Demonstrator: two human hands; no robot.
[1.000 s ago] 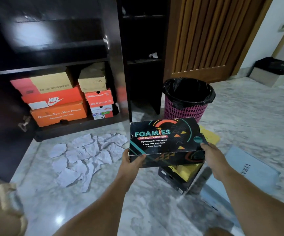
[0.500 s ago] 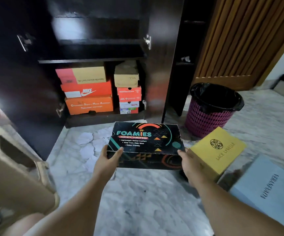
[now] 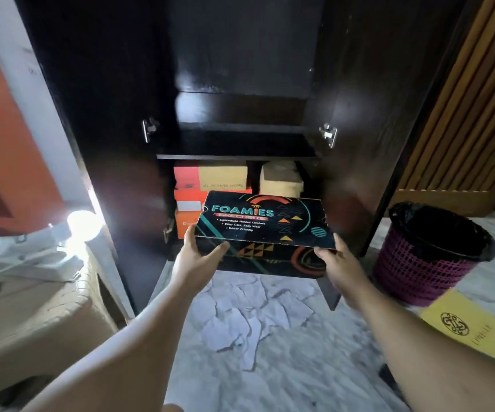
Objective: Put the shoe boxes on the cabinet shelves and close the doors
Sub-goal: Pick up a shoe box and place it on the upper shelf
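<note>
- Black Foamies shoe box (image 3: 262,226): held level in front of the open dark cabinet (image 3: 109,114), just outside its bottom compartment.
- Left hand (image 3: 194,258): grips the box's near left corner, thumb on the front face.
- Right hand (image 3: 336,261): grips the box's near right corner.
- Stacked shoe boxes (image 3: 222,176): inside the cabinet, under its lowest shelf (image 3: 237,144).
- Crumpled paper (image 3: 252,310): on the floor before the cabinet.
- Pink bin (image 3: 427,272): right of the cabinet.
- Yellow box (image 3: 469,325): right of the cabinet, nearer than the bin.

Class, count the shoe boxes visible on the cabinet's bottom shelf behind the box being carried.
4 at least: a red-and-tan box top left, a red box under it, an orange box lowest, a tan box right. The carried Foamies box may hide more.
</note>
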